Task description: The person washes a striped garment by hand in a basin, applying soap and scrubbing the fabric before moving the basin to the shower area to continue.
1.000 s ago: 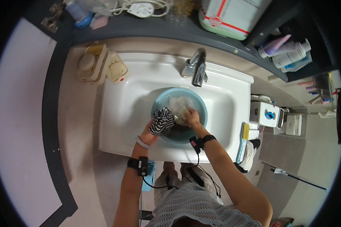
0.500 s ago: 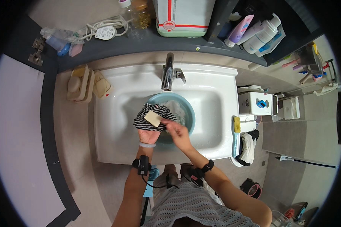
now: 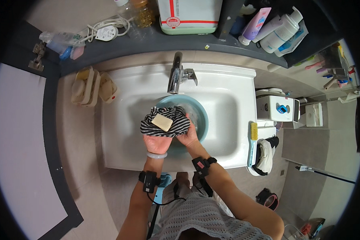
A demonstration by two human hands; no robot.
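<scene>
The cloth (image 3: 178,123) is black-and-white striped, the soap (image 3: 162,122) cream, the basin (image 3: 205,123) pale blue.

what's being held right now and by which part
The striped cloth: the left hand holds it from beneath, the right hand by its right end. A cream bar rests on top.

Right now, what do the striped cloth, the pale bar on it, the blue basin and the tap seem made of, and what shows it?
Striped cloth: matte fabric; it bunches into soft folds.
Pale bar: probably soap, smooth; rounded corners, even cream colour.
Blue basin: likely smooth plastic; uniform colour, soft sheen.
Tap: polished metal, perhaps chrome-plated; bright, mirror-like highlights.
</scene>
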